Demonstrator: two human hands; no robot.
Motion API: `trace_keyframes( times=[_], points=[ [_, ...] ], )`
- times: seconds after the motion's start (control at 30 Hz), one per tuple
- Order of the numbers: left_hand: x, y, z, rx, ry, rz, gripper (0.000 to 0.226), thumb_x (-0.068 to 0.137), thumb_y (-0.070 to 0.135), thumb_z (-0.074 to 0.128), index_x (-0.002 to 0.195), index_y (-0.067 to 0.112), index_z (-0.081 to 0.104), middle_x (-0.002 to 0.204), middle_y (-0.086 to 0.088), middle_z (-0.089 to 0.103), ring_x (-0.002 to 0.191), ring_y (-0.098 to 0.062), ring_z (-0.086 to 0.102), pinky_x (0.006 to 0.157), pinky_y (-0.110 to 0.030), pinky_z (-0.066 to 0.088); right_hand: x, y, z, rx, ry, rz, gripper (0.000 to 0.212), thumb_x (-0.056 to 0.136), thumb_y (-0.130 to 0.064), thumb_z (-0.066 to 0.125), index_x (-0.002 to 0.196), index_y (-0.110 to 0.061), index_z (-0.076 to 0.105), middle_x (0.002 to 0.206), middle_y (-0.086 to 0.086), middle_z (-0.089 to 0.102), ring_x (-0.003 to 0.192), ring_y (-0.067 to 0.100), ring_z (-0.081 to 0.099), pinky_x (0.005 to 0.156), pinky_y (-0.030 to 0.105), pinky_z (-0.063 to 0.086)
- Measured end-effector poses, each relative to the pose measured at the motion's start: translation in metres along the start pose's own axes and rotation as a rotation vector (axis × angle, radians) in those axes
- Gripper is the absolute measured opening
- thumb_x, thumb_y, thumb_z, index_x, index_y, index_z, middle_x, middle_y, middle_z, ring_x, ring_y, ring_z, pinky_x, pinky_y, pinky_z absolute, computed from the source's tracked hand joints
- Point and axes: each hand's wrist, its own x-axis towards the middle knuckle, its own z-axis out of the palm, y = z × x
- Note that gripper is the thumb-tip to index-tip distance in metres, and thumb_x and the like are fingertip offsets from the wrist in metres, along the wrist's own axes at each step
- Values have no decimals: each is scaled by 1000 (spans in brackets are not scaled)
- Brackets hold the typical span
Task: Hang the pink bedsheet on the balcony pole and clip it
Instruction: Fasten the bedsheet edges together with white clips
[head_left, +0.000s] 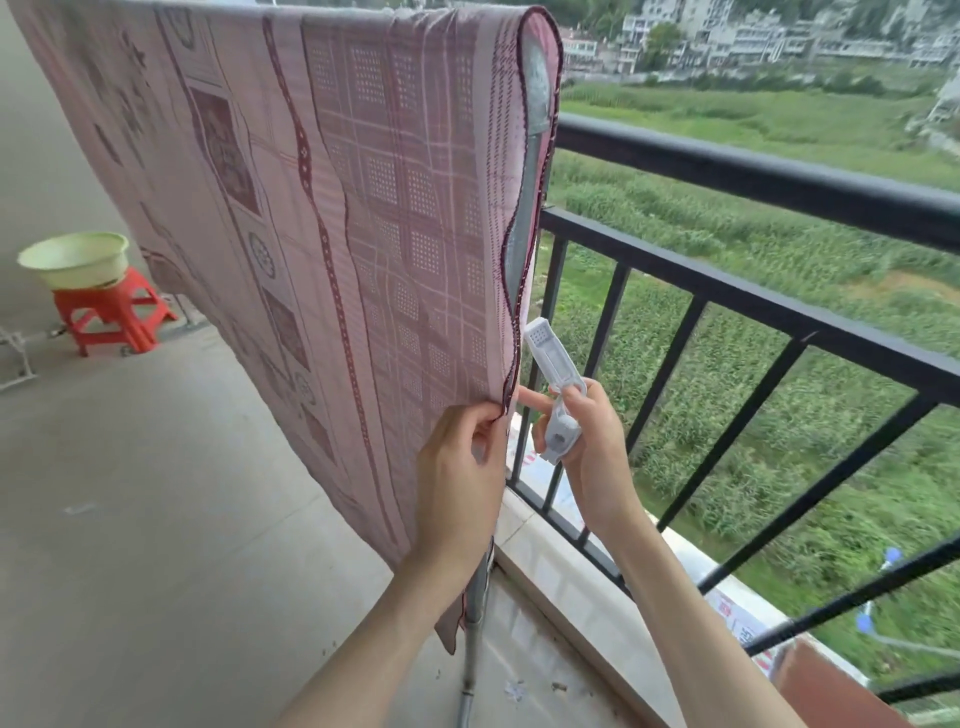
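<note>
Pink sheet draped over the pole, soft, light, likely to slip; left hand pinching its right hem, right hand gripping a stiff white clip beside that edge.

Pink bedsheet patterned with maroon grids, dotted squares and wavy beaded stripes, pale grey-white clip, black railing, red stool under pale yellow-green basin, grey floor.
</note>
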Motion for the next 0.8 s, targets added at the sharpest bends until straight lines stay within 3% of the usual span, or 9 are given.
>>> trace_keyframes(
  times=[0.17, 0.4, 0.53, 0.63, 0.8],
  points=[
    [-5, 5, 7, -4, 21, -24, 8, 79, 2, 66, 87, 4, 66, 81, -6, 68, 78, -9, 56, 69, 1, 35, -1, 0, -6, 48, -22, 13, 21, 78, -32, 50, 83, -13, 42, 91, 14, 72, 48, 10, 52, 54, 29, 36],
    [-8, 6, 9, -77, 62, -115, 14, 81, 3, 66, 91, 6, 57, 85, 0, 56, 79, 11, 51, 70, 1, 37, 0, 0, -10, 14, -65, 19, 20, 81, -31, 47, 86, -13, 39, 98, 17, 72, 48, 18, 43, 55, 28, 40],
    [-5, 9, 15, -39, 73, -113, 20, 78, 6, 70, 88, 5, 52, 84, 1, 49, 72, 1, 47, 64, -2, 37, 0, -1, -11, 7, -77, 20, 21, 82, -32, 47, 88, -13, 41, 97, 15, 72, 51, 19, 43, 54, 26, 41],
    [-4, 8, 19, 25, 101, -86, 15, 78, 1, 68, 83, 4, 53, 82, 3, 44, 71, 5, 43, 63, 3, 33, 0, -2, -13, -5, -100, 33, 19, 82, -33, 47, 87, -15, 42, 99, 15, 72, 50, 18, 42, 56, 26, 40],
    [-5, 5, 22, 72, 174, -59, 12, 75, -3, 68, 81, 2, 60, 77, -8, 57, 72, 0, 40, 68, 7, 31, 2, -4, -13, -41, -129, 7, 18, 84, -32, 46, 89, -15, 41, 101, 19, 71, 52, 18, 42, 56, 28, 38]
  ],
)
